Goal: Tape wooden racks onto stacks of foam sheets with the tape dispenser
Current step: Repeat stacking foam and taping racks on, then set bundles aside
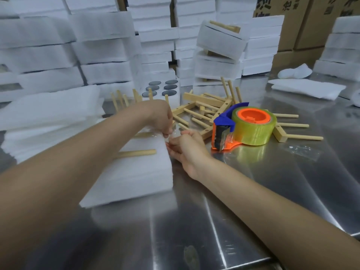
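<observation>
On your left is a soft pile of white foam sheets (48,121). Next to it sits the foam stack (140,178) with a wooden rack (136,153) on top. Your left hand (159,115) curls its fingers and pinches shiny clear tape (151,134) at the stack's far edge. Your right hand (187,149) lays straight fingers on the stack's side. Behind, more racks (204,108) lie jumbled. The orange and blue tape dispenser (243,127) sits on the shiny metal surface (233,191). Brown boxes (311,26) stand at the back.
</observation>
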The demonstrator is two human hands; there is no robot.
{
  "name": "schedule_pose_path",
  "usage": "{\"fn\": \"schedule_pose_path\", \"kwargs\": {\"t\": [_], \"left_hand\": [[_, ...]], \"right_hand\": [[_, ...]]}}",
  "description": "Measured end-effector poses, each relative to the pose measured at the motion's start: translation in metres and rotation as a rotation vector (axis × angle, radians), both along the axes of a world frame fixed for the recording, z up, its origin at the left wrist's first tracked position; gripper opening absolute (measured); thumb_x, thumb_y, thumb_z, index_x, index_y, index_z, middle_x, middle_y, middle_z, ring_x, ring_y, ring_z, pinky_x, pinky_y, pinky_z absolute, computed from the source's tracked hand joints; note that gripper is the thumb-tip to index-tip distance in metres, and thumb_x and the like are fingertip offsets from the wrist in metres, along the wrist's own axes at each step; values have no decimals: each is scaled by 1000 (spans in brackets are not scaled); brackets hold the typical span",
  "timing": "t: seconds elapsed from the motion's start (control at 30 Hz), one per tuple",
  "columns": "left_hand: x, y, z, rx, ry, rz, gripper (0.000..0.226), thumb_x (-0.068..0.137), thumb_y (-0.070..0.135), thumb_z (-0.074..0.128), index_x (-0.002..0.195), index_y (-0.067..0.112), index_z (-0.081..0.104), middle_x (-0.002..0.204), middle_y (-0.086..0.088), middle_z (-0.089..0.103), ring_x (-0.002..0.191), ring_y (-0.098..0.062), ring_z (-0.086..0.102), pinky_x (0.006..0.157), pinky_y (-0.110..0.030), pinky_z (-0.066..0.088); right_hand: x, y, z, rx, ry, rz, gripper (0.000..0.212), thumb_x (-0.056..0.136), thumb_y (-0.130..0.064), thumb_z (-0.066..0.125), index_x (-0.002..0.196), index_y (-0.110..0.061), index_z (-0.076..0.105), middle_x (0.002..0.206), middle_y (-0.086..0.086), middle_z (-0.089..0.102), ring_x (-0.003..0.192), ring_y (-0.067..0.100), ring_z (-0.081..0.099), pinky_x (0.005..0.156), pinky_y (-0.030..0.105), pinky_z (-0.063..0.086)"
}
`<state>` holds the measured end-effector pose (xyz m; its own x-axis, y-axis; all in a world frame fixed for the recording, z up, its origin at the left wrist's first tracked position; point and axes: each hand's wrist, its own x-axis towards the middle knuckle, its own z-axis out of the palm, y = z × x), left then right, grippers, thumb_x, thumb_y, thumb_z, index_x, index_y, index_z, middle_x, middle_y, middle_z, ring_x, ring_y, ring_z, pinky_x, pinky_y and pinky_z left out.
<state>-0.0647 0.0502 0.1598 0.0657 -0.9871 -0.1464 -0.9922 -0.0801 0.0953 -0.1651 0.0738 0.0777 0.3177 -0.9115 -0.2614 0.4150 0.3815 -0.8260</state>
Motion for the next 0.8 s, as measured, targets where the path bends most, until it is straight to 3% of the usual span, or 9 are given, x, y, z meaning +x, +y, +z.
{"fn": "schedule_pose_path", "kwargs": {"t": [0.13, 0.27, 0.33, 0.4, 0.5, 0.6, 0.7, 0.77, 0.8], "left_hand": [[-5, -2, -14, -46, -121, -38, 19, 85, 14, 65, 103, 12, 68, 114, -8, 67, 103, -24, 60, 88, -30, 48], [-1, -7, -28, 16, -162, -18, 43, 92, 11, 48, 133, 24, 52, 141, -7, 49, 135, -28, 33, 107, -37, 35], [-2, -7, -32, -16, -124, 10, 52, 93, 10, 46, 141, 28, 44, 145, -7, 44, 141, -27, 22, 111, -43, 29], [-1, -6, -28, -49, -6, -1, 51, 92, 6, 49, 140, 25, 47, 144, -8, 45, 138, -25, 30, 111, -42, 32], [28, 13, -4, -18, 500, -16, 46, 90, 6, 61, 132, 23, 54, 136, -2, 54, 125, -17, 51, 104, -33, 43], [83, 50, 12, -409, 824, 62, 22, 93, 12, 58, 111, 23, 66, 116, 2, 66, 109, -14, 61, 87, -23, 52], [124, 92, -18, -934, 831, 323, 29, 97, 15, 49, 122, 21, 61, 123, 5, 61, 117, -10, 55, 103, -26, 41], [121, 111, -56, -916, 1119, 398, 31, 100, 19, 44, 129, 17, 56, 129, 6, 59, 120, -7, 54, 108, -26, 39], [113, 115, -71, -817, 1321, 418, 29, 102, 23, 42, 123, 15, 60, 120, 7, 66, 111, -5, 61, 98, -21, 46]], "right_hand": [[7, 1, -8, -197, 322, 8, 22, 90, 2, 48, 80, -17, 43, 82, 11, 55, 66, 20, 53, 59, 32, 43], [11, 3, -12, -449, 652, 35, 1, 92, -13, 52, 91, -14, 50, 92, 5, 59, 92, 23, 56, 75, 31, 40], [7, 1, -12, -556, 766, 78, 10, 94, -18, 50, 94, -10, 57, 94, 6, 63, 94, 23, 57, 74, 30, 39], [1, -1, -9, -661, 886, 110, 18, 94, -18, 48, 80, -12, 60, 89, 9, 65, 88, 22, 57, 68, 27, 37], [-7, -3, -8, -788, 1013, 169, 28, 89, -7, 49, 63, -6, 62, 74, 12, 65, 74, 19, 56, 53, 20, 33], [-11, -3, -11, -897, 874, -3, 27, 91, -2, 48, 74, -13, 65, 91, 3, 61, 84, 15, 56, 71, 6, 39], [2, -8, -7, -816, 462, -138, 24, 98, -11, 47, 107, -21, 67, 115, -1, 59, 111, 12, 55, 104, 33, 41], [20, -12, -2, -536, 227, 27, 28, 100, -25, 46, 124, -25, 61, 133, -2, 57, 125, 12, 51, 113, 39, 34], [29, -13, 0, -368, 120, 145, 34, 100, -34, 46, 130, -23, 58, 136, 0, 57, 127, 16, 51, 113, 42, 34]]}}
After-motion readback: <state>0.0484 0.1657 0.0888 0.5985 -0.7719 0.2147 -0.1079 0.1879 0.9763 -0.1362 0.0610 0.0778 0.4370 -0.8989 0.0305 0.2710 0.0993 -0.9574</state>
